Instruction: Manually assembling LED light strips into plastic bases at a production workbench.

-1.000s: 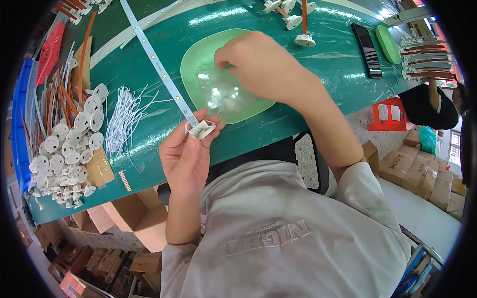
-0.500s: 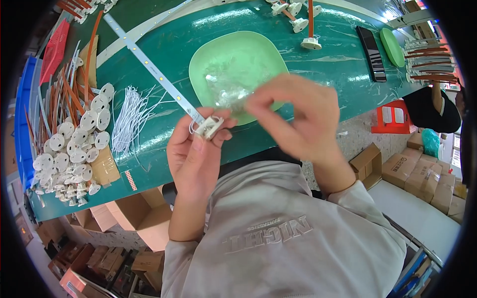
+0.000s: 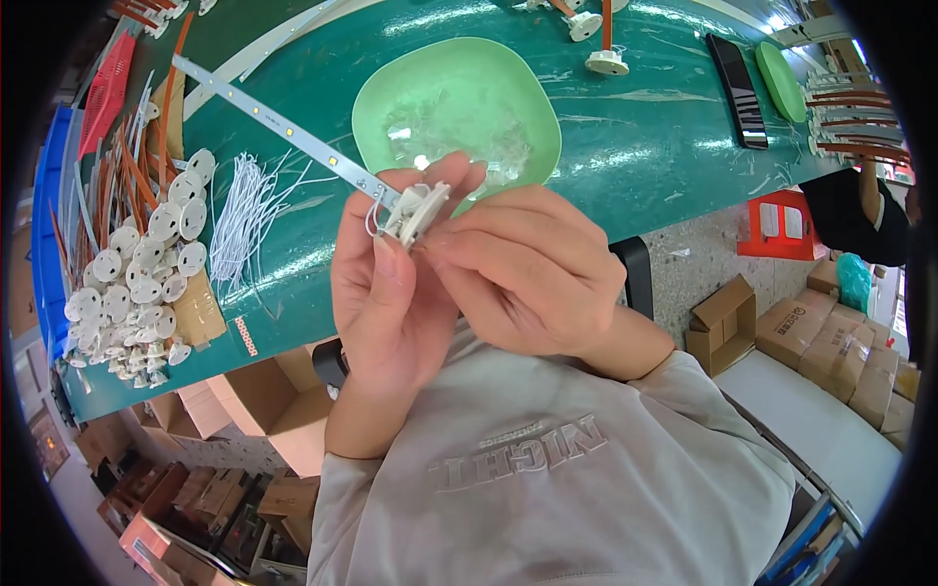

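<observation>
Your left hand (image 3: 391, 293) is curled around a small white round plastic cap (image 3: 418, 210) fitted on the near end of the long white LED strip (image 3: 283, 125). Your right hand (image 3: 523, 269), which half a second ago hovered apart, has now closed in, fingertips pinching the cap, both raised nearer you than the pale green square plastic dish (image 3: 457, 103).

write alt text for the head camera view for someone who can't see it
Seen from above, a person's left hand and right hand together hold a small white plastic cap at the end of a long LED strip, over a green workbench. Behind the hands sits a light green dish; white wires and a pile of white caps lie to the left.
</observation>
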Available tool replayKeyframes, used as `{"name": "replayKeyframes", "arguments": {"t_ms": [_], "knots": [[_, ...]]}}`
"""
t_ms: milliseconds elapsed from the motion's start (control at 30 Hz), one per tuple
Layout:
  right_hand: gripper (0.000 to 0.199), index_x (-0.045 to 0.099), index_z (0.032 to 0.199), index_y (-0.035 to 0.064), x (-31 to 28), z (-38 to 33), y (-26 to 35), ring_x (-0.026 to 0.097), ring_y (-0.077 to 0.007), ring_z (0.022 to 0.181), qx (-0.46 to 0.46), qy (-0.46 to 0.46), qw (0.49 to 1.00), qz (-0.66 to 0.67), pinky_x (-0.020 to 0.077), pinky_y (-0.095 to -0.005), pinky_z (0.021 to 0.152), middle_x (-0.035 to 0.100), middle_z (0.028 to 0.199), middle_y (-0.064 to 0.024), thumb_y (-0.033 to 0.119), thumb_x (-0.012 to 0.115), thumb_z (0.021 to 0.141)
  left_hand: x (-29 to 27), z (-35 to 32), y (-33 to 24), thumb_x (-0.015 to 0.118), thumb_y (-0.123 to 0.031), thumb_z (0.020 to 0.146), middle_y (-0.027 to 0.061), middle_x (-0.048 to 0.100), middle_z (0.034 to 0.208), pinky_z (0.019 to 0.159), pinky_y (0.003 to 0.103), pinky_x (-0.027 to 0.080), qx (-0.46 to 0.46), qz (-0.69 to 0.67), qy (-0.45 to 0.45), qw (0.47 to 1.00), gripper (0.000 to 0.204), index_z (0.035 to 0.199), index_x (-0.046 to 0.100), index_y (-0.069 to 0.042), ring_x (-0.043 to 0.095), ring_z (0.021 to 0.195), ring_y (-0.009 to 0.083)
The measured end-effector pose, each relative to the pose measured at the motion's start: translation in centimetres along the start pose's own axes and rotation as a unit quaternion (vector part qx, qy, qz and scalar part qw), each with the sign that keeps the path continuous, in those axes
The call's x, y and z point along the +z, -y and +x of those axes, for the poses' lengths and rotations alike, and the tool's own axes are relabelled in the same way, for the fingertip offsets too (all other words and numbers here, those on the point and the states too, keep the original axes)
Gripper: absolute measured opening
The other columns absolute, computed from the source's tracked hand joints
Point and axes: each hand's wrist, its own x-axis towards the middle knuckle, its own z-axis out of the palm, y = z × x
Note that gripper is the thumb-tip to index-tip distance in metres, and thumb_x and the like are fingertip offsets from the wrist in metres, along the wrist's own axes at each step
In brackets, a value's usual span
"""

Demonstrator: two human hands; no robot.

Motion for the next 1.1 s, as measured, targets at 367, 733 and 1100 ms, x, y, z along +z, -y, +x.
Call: {"name": "replayKeyframes", "arguments": {"t_ms": [367,733,1100], "knots": [[0.022,0.072,0.089,-0.0008,-1.4,0.8,-0.2,0.068,-0.0264,0.072,0.003,0.090,0.992,0.089,0.0555,-0.0323,0.059,0.069,0.088,-0.0130,-0.002,0.072,0.067,-0.4,-0.9,-0.6,0.055,-0.032,0.098,0.0257,0.050,0.135,0.107,0.047,0.039,-0.030,-0.034,0.009,0.999,0.052,0.135,0.041,0.001,0.048,0.128,0.0368],[0.018,0.065,0.084,-0.0041,0.3,-0.5,0.7,0.068,-0.0276,0.067,-0.056,-0.025,0.998,-0.033,0.0564,-0.0320,0.056,0.067,0.080,-0.0163,-0.006,0.074,0.068,0.6,-1.8,0.4,0.054,-0.032,0.098,0.0246,0.048,0.138,0.110,0.046,0.035,0.014,-0.007,0.001,1.000,0.054,0.138,0.037,0.001,0.044,0.132,0.0354],[0.017,0.064,0.082,-0.0049,1.1,-1.2,0.9,0.067,-0.0270,0.063,-0.061,-0.043,0.995,-0.066,0.0560,-0.0312,0.054,0.067,0.079,-0.0153,-0.008,0.070,0.066,1.2,-2.1,1.3,0.046,-0.030,0.102,0.0210,0.042,0.146,0.116,0.046,0.024,0.039,0.025,-0.043,0.998,0.060,0.148,0.026,0.002,0.034,0.139,0.0354]]}}
